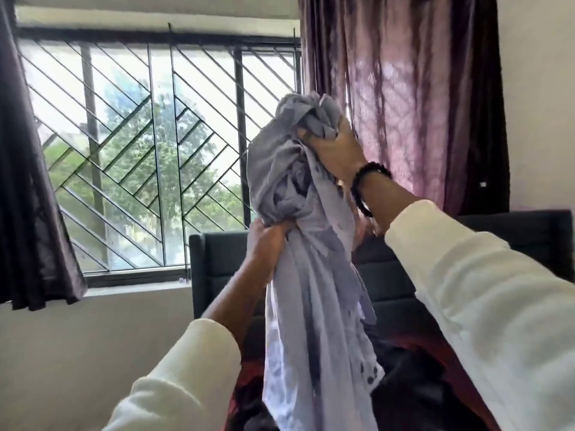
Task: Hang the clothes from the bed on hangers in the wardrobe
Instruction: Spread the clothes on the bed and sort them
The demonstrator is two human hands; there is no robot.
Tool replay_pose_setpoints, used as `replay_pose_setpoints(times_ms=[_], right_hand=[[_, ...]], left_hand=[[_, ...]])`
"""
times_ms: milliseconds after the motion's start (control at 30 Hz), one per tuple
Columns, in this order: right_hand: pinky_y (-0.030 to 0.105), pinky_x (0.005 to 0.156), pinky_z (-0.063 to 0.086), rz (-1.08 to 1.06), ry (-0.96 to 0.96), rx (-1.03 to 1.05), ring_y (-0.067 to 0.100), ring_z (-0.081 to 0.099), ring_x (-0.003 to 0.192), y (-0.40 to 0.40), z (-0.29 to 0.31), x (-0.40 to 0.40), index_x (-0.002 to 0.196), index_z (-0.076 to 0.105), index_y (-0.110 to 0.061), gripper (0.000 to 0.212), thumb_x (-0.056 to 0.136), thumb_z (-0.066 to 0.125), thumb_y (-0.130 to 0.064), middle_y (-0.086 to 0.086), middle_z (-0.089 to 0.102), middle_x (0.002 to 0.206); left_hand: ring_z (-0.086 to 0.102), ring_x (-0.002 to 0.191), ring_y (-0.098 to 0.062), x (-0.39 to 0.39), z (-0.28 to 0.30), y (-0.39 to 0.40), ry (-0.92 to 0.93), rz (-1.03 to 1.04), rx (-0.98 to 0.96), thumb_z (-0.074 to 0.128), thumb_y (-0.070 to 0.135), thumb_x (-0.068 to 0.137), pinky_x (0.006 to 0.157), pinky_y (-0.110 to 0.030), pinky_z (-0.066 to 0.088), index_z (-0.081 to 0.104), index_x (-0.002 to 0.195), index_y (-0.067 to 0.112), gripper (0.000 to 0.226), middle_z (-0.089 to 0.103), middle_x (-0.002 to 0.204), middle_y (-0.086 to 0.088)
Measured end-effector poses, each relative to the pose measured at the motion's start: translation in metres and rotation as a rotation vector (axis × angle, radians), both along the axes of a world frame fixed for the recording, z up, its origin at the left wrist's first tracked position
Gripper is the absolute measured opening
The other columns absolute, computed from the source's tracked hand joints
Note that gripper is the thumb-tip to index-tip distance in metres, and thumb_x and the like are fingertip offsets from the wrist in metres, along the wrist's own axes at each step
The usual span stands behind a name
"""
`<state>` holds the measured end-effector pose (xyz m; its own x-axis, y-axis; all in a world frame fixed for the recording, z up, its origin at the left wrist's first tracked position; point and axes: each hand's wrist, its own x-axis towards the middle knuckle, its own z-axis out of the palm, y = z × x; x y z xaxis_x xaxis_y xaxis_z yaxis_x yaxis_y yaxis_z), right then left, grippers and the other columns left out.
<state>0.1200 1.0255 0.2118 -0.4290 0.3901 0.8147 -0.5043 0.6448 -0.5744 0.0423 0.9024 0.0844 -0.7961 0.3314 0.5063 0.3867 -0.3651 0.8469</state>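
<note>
Item: grey garment (311,275), bunched, held up at centre frame, its tail hanging toward the bed (435,353) at lower right.
Right hand (334,150): fingers curled into the upper bundle; beaded bracelet (361,188) on wrist.
Left hand (267,241): fingers wrapped round the gathered middle.
Behind: dark headboard (217,259), barred window (149,150) at left, purple curtain (404,104) at upper right.

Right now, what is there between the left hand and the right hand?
In the head view, only the bunched upper part of the grey garment: the right hand grips its top, the left hand grips it lower down.
</note>
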Motion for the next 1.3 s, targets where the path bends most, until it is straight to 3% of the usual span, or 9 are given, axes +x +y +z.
replay_pose_setpoints(times_ms=[167, 267, 500, 700, 900, 1000, 1100, 1200, 1300], right_hand=[[0.032, 0.08, 0.057, -0.194, 0.256, -0.177, 0.019, 0.068, 0.093, 0.045, 0.005, 0.027, 0.119, 0.057, -0.021, 0.046, 0.078, 0.077, -0.03, -0.001, 0.07, 0.105], [0.017, 0.07, 0.05, -0.264, 0.261, -0.191, 0.014, 0.067, 0.093, 0.061, -0.008, 0.032, 0.118, 0.057, -0.024, 0.041, 0.081, 0.074, -0.022, -0.005, 0.07, 0.104], [0.032, 0.083, 0.052, -0.334, 0.058, -0.387, 0.02, 0.064, 0.093, 0.108, -0.151, 0.029, 0.117, 0.057, -0.017, 0.042, 0.079, 0.076, -0.017, 0.003, 0.069, 0.107], [0.015, 0.068, 0.046, -0.429, -0.115, -0.69, 0.017, 0.058, 0.091, 0.132, -0.368, 0.049, 0.119, 0.055, -0.006, 0.045, 0.081, 0.078, -0.009, 0.008, 0.063, 0.106], [0.039, 0.096, 0.05, -0.486, -0.509, -0.834, 0.019, 0.056, 0.098, 0.159, -0.588, 0.079, 0.124, 0.048, -0.012, 0.052, 0.08, 0.076, -0.015, 0.015, 0.062, 0.121], [0.021, 0.09, 0.044, -0.484, -0.704, -0.691, 0.02, 0.052, 0.111, 0.155, -0.628, 0.09, 0.138, 0.041, 0.0, 0.075, 0.074, 0.078, -0.011, 0.016, 0.056, 0.127], [0.039, 0.112, 0.037, -0.64, -0.85, -0.443, 0.036, 0.047, 0.129, 0.15, -0.634, 0.088, 0.152, 0.027, -0.012, 0.097, 0.07, 0.078, -0.026, 0.023, 0.043, 0.143], [0.042, 0.104, 0.036, -0.914, -0.718, 0.056, 0.039, 0.047, 0.12, 0.111, -0.604, 0.08, 0.135, 0.049, -0.011, 0.069, 0.072, 0.071, -0.023, 0.025, 0.047, 0.132], [0.041, 0.102, 0.04, -0.527, -0.675, 0.217, 0.027, 0.053, 0.107, 0.056, -0.593, 0.063, 0.117, 0.061, -0.014, 0.042, 0.076, 0.072, -0.02, 0.014, 0.057, 0.116]], left_hand=[[0.067, 0.077, -0.019, -0.011, 0.011, -0.019, 0.291, 0.094, -0.383, 0.079, 0.022, 0.068, 0.064, -0.022, 0.053, 0.065, 0.099, 0.02, 0.034, 0.07, 0.08, 0.006], [0.07, 0.084, -0.022, -0.007, 0.002, -0.037, 0.427, 0.142, -0.589, 0.068, 0.034, 0.062, 0.076, -0.035, 0.058, 0.068, 0.096, 0.02, 0.036, 0.074, 0.089, -0.003], [0.072, 0.097, -0.028, -0.001, -0.039, -0.064, 0.289, -0.154, -0.984, 0.072, 0.034, 0.054, 0.086, -0.047, 0.059, 0.073, 0.106, 0.025, 0.053, 0.076, 0.104, -0.006], [0.065, 0.096, -0.02, 0.0, -0.222, -0.048, 0.254, -0.024, -1.29, 0.072, 0.036, 0.07, 0.078, -0.03, 0.052, 0.061, 0.107, 0.03, 0.039, 0.067, 0.101, 0.003], [0.059, 0.106, -0.033, 0.022, -0.459, -0.066, 0.147, 0.029, -1.31, 0.064, 0.021, 0.083, 0.077, -0.033, 0.038, 0.056, 0.12, 0.017, 0.037, 0.064, 0.112, -0.015], [0.061, 0.099, -0.033, 0.03, -0.519, -0.081, 0.089, 0.011, -1.298, 0.062, 0.037, 0.082, 0.079, -0.038, 0.047, 0.053, 0.103, 0.021, 0.027, 0.065, 0.102, -0.012], [0.063, 0.087, -0.029, 0.029, -0.539, -0.085, 0.065, 0.012, -1.247, 0.066, 0.028, 0.084, 0.067, -0.034, 0.04, 0.055, 0.095, 0.016, 0.02, 0.068, 0.091, -0.009], [0.061, 0.09, -0.03, 0.024, -0.541, -0.086, 0.14, 0.027, -1.196, 0.062, 0.028, 0.092, 0.075, -0.034, 0.04, 0.065, 0.091, 0.01, 0.018, 0.066, 0.093, -0.013], [0.059, 0.085, -0.03, 0.023, -0.529, -0.085, 0.113, 0.03, -1.133, 0.055, 0.032, 0.096, 0.079, -0.039, 0.045, 0.067, 0.082, 0.008, 0.03, 0.06, 0.088, -0.015]])
